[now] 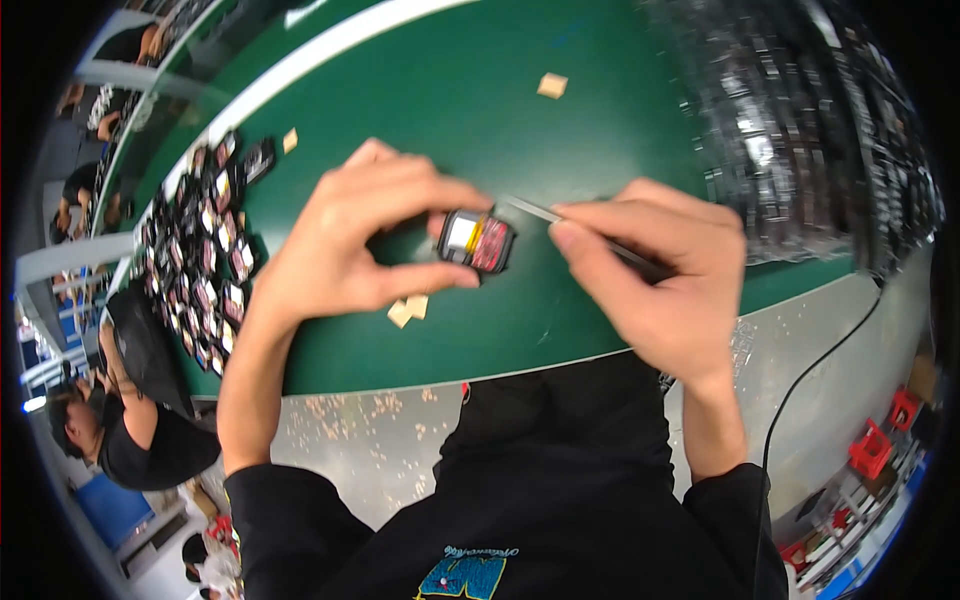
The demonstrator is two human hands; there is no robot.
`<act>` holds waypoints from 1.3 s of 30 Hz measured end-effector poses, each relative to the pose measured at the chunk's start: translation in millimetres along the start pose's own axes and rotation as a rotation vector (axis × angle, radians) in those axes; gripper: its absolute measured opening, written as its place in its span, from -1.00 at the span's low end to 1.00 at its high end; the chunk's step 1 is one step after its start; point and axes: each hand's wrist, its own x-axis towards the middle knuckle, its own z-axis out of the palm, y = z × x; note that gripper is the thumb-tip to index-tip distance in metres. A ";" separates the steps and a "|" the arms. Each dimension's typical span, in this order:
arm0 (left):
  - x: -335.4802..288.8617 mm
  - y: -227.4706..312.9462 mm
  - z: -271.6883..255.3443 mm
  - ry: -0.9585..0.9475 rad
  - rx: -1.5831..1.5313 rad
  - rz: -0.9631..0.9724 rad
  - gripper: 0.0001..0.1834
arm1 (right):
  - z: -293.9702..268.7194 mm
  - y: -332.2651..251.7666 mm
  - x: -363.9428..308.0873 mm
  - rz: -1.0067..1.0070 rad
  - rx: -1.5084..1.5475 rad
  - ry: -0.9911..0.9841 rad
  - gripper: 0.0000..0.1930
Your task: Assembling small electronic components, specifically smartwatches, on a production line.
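My left hand [350, 240] grips a small black device housing [478, 241] between thumb and fingers, above the green table [430, 110]. Its open face shows a silvery block, a yellow strip and a red circuit board, much like the inside of a smartwatch. To its right, my right hand [665, 265] is closed on a pair of tweezers [535, 208], held like a pen. The slim metal tip points up and left, close to the housing but apart from it. Small beige paper pieces [408, 310] lie on the table just below my left hand.
At the left lies a heap of similar open housings [205, 250]. Stacked clear plastic trays [790, 130] fill the right side. More beige pieces [552, 85] are scattered on the tabletop. A black cable [825, 355] hangs at the right. Another person [150, 440] sits at the left.
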 end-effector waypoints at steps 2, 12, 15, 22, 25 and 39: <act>-2.4 -0.5 5.7 0.036 0.036 0.020 -0.39 | 0.3 0.6 -0.6 0.021 0.005 -0.008 -0.92; 36.6 17.3 -18.8 0.303 -0.338 -0.061 -0.44 | -4.5 0.6 -4.2 0.017 0.156 0.020 -0.88; 121.9 65.8 -38.7 0.193 -0.138 0.260 -0.33 | -5.2 9.2 -6.8 0.009 0.162 0.035 -0.86; 239.0 110.2 -5.9 0.016 0.003 0.605 -0.48 | -7.3 1.1 -6.4 0.009 0.179 -0.021 -0.85; 239.9 106.6 -2.5 0.043 0.052 0.602 -0.55 | -2.3 2.7 -7.4 0.019 0.233 -0.021 -0.84; -63.9 -68.3 -93.3 0.415 0.738 -0.577 -0.59 | -5.5 -5.8 -5.0 0.000 0.081 -0.016 -0.86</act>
